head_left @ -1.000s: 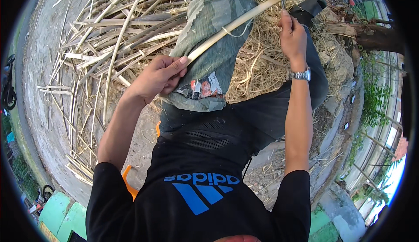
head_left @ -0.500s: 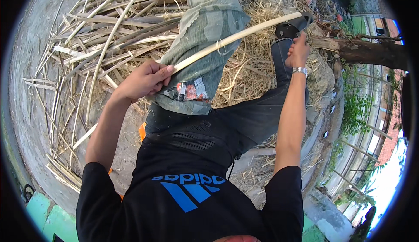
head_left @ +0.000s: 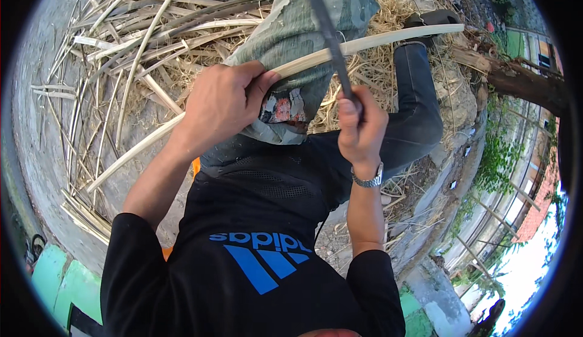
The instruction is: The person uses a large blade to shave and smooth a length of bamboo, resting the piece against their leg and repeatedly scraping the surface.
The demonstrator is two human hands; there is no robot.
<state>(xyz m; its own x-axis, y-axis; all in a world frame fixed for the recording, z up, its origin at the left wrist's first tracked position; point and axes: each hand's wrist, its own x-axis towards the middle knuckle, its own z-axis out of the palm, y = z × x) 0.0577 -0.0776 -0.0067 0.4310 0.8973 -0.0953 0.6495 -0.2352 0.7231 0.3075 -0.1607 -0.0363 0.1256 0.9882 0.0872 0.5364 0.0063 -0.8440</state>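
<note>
My left hand (head_left: 221, 103) is closed on a long, pale bamboo strip (head_left: 401, 38), thumb along its upper face. The strip runs from beside my left forearm, over the grey-green cloth (head_left: 288, 42) draped on my left leg, to a free end at the right near my foot. In my right hand (head_left: 363, 127), with a metal watch on the wrist, is a long, dark knife (head_left: 322, 18), its handle wrapped by my fingers. The blade points away from me, blurred, and crosses in front of the strip in this view; whether they touch I cannot tell.
Many split strips (head_left: 158, 30) lie heaped on the ground at the far left, with a smaller bundle (head_left: 85, 215) nearer. Curly shavings (head_left: 376, 72) cover the ground between my legs. A thick log (head_left: 522, 82) lies at the right beyond my right foot (head_left: 431, 24).
My right hand has come back from the strip's far end toward me, and the knife now stands upright in view. The strip has slid to the right, with its near length showing past my left hand.
</note>
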